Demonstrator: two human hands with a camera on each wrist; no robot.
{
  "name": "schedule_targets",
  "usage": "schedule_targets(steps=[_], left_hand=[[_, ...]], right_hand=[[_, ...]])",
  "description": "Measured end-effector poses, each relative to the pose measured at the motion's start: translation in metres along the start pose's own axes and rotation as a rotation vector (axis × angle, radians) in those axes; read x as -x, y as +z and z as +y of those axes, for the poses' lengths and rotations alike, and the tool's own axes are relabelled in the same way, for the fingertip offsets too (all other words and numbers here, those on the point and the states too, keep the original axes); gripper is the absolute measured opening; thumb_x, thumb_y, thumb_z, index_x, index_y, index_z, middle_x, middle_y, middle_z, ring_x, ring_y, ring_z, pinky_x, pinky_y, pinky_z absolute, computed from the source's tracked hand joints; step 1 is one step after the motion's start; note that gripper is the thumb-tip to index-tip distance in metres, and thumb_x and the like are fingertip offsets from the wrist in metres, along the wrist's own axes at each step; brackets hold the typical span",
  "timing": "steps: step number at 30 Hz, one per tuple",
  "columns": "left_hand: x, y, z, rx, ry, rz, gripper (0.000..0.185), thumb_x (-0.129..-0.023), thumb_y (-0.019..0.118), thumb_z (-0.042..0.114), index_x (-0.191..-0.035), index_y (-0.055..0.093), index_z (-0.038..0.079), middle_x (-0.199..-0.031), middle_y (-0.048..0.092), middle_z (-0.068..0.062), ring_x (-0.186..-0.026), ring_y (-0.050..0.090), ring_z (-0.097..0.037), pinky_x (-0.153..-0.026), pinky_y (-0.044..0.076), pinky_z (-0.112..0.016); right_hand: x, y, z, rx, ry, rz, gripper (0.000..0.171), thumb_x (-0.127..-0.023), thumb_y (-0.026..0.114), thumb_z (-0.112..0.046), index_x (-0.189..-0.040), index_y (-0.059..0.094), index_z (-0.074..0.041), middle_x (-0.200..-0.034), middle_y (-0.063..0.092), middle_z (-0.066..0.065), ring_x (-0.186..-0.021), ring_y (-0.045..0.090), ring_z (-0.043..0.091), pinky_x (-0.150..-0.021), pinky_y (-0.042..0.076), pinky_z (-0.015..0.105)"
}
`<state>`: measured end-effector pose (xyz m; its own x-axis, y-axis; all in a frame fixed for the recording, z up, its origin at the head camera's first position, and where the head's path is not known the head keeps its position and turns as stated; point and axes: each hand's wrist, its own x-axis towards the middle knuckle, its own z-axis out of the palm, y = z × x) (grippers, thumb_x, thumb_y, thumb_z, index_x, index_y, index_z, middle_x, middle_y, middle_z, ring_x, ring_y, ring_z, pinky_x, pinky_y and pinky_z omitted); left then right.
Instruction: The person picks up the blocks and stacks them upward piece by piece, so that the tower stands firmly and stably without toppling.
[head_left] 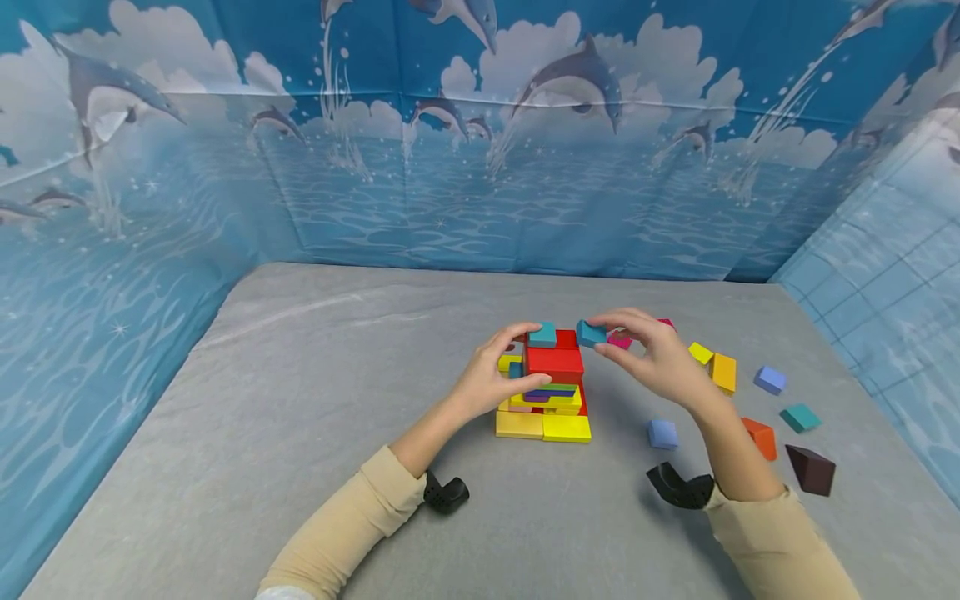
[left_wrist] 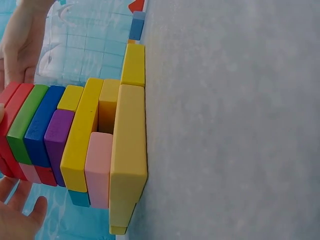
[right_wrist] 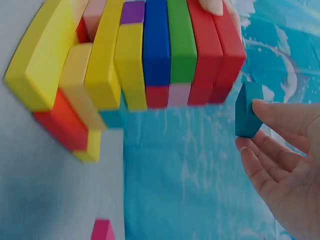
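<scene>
In the head view, a tower of coloured wooden blocks point(head_left: 555, 365) stands on the grey cloth, yellow blocks at its base and red ones near the top. A teal block point(head_left: 542, 335) lies on the red top at the left. My left hand point(head_left: 491, 379) spans the tower's upper left side, thumb on the front and forefinger at the teal block; some of its fingers are hidden. Just right of the top, my right hand point(head_left: 656, 354) pinches a blue-teal block point(right_wrist: 248, 110) between thumb and fingers. That block is off the tower, as the right wrist view shows.
Loose blocks lie to the right on the grey cloth point(head_left: 315, 400): a light-blue block point(head_left: 663, 434), an orange-yellow block point(head_left: 723, 372), an orange block point(head_left: 761, 438), a teal block point(head_left: 801, 418) and a dark brown block point(head_left: 812, 470). A dolphin-print curtain point(head_left: 465, 217) hangs behind.
</scene>
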<state>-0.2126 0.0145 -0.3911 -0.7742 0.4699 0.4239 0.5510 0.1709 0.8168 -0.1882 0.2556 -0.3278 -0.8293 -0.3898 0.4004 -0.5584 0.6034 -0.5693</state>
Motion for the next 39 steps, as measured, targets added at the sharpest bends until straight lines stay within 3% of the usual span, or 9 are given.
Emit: schedule_targets(steps=[9,15,19,23,27,31,35,39], left_hand=[[-0.001,0.000,-0.001,0.009,0.006,-0.001,0.059,-0.080,0.071,0.017,-0.131,0.042,0.015,-0.127,0.049,-0.006,-0.111,0.045,-0.017,-0.093,0.041,-0.044],[-0.001,0.000,-0.001,0.004,0.001,0.001,0.060,-0.080,0.071,0.017,-0.132,0.042,0.015,-0.127,0.049,-0.006,-0.111,0.045,-0.017,-0.094,0.041,-0.044],[-0.001,-0.001,0.000,-0.001,-0.012,0.002,0.060,-0.079,0.072,0.017,-0.132,0.042,0.015,-0.127,0.049,-0.005,-0.112,0.045,-0.017,-0.094,0.041,-0.043],[-0.001,-0.001,0.000,-0.003,-0.021,-0.003,0.060,-0.080,0.072,0.019,-0.132,0.042,0.017,-0.128,0.048,-0.004,-0.113,0.044,-0.017,-0.094,0.041,-0.042],[-0.001,0.000,0.000,-0.007,-0.025,-0.003,0.060,-0.079,0.072,0.019,-0.132,0.042,0.017,-0.129,0.047,-0.004,-0.114,0.044,-0.016,-0.095,0.041,-0.043],[0.000,0.000,-0.001,0.002,-0.019,0.001,0.060,-0.079,0.072,0.018,-0.131,0.043,0.016,-0.129,0.048,-0.005,-0.113,0.044,-0.017,-0.094,0.040,-0.045],[0.000,0.000,-0.001,0.002,-0.011,0.002,0.060,-0.079,0.072,0.018,-0.131,0.043,0.016,-0.129,0.048,-0.005,-0.113,0.044,-0.017,-0.094,0.041,-0.045],[0.000,0.000,0.000,-0.009,-0.009,0.001,0.060,-0.079,0.072,0.018,-0.131,0.043,0.016,-0.128,0.048,-0.004,-0.112,0.045,-0.016,-0.094,0.041,-0.042]], right_hand=[[-0.016,0.014,-0.009,-0.060,-0.054,-0.035,0.033,-0.080,0.067,0.000,-0.112,0.062,-0.001,-0.111,0.060,0.012,-0.100,0.055,0.023,-0.081,0.049,0.029],[-0.017,0.016,-0.009,-0.059,-0.059,-0.026,0.033,-0.080,0.068,-0.002,-0.112,0.062,-0.002,-0.111,0.060,0.012,-0.099,0.056,0.022,-0.081,0.045,0.016],[-0.018,0.015,-0.006,-0.079,-0.052,-0.041,0.035,-0.081,0.067,-0.004,-0.115,0.060,-0.002,-0.113,0.059,0.011,-0.100,0.055,0.018,-0.082,0.047,0.020],[-0.016,0.007,0.008,-0.164,0.029,-0.027,0.037,-0.086,0.062,-0.006,-0.122,0.055,-0.002,-0.118,0.057,0.013,-0.101,0.053,0.012,-0.082,0.046,0.018],[-0.011,-0.001,0.031,-0.151,0.205,0.023,0.036,-0.091,0.056,-0.014,-0.125,0.052,-0.003,-0.119,0.056,0.013,-0.101,0.052,0.014,-0.082,0.043,0.015],[-0.005,0.000,0.058,-0.047,0.348,0.000,0.037,-0.091,0.056,-0.016,-0.125,0.051,-0.003,-0.120,0.054,0.017,-0.104,0.050,0.025,-0.086,0.044,0.032],[0.000,0.003,0.084,0.045,0.382,-0.059,0.039,-0.089,0.058,-0.009,-0.126,0.050,-0.001,-0.122,0.051,0.022,-0.107,0.048,0.035,-0.088,0.043,0.050],[0.003,0.007,0.102,0.101,0.405,-0.144,0.043,-0.087,0.058,-0.002,-0.129,0.048,0.000,-0.124,0.047,0.024,-0.109,0.047,0.039,-0.089,0.042,0.054]])
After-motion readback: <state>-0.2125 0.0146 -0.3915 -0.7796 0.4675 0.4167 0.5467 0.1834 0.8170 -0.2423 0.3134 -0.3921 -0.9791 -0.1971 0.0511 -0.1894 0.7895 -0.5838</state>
